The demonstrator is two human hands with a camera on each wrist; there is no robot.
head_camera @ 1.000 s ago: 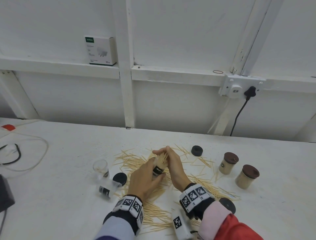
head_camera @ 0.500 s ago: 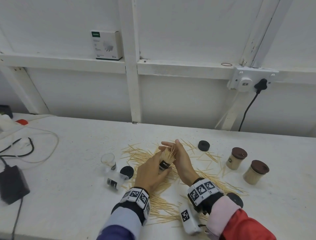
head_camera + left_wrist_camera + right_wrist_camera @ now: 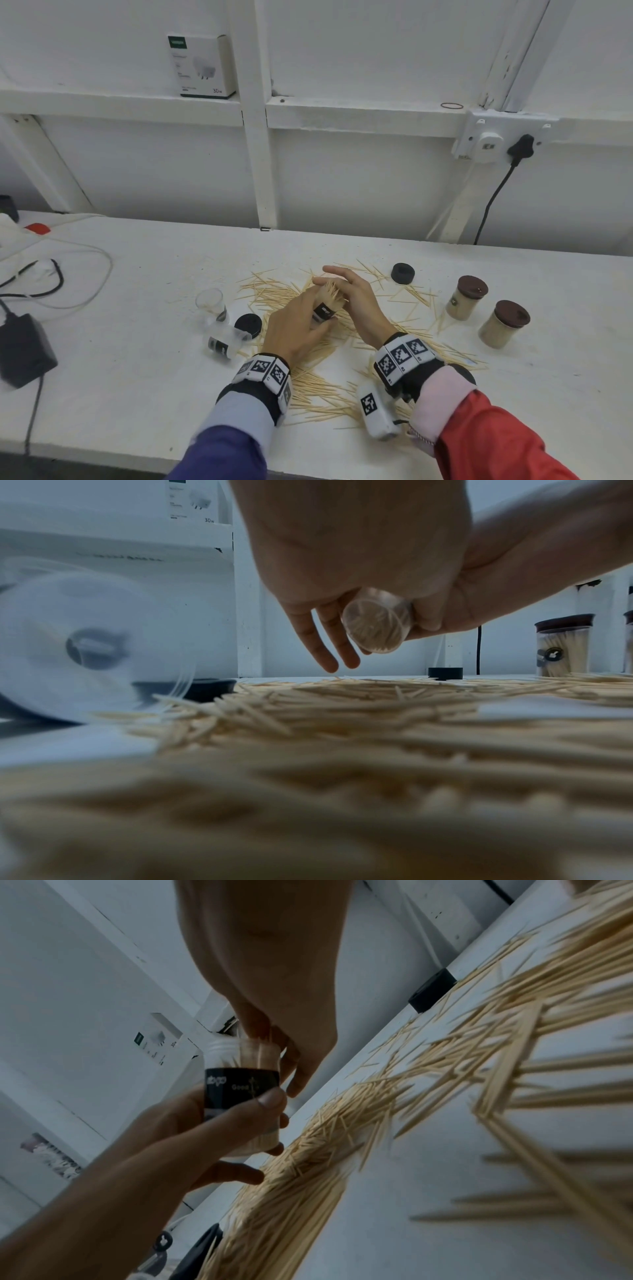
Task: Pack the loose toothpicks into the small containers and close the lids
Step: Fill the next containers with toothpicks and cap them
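So the loose toothpicks [image 3: 329, 387] are heaped on the surface [image 3: 137, 359] nearest me. Just above that heap, the left hand [image 3: 294, 329] is wrapped around the open container [image 3: 325, 310], tilted, long axis pointing up and away. The right hand [image 3: 356, 298] sits right at its mouth, fingers fairly straight against the sticking-out tips, probably tamping them in. Two lidded containers [image 3: 503, 322] stand well beyond the heap, to the right.

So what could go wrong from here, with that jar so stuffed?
Toothpick tips stick up past the rim of the held jar, so pressing with the right hand could prick it or flick sticks out. The left hand holds the jar tilted over the loose pile; a slip might spill it. A lid may not close over protruding sticks.
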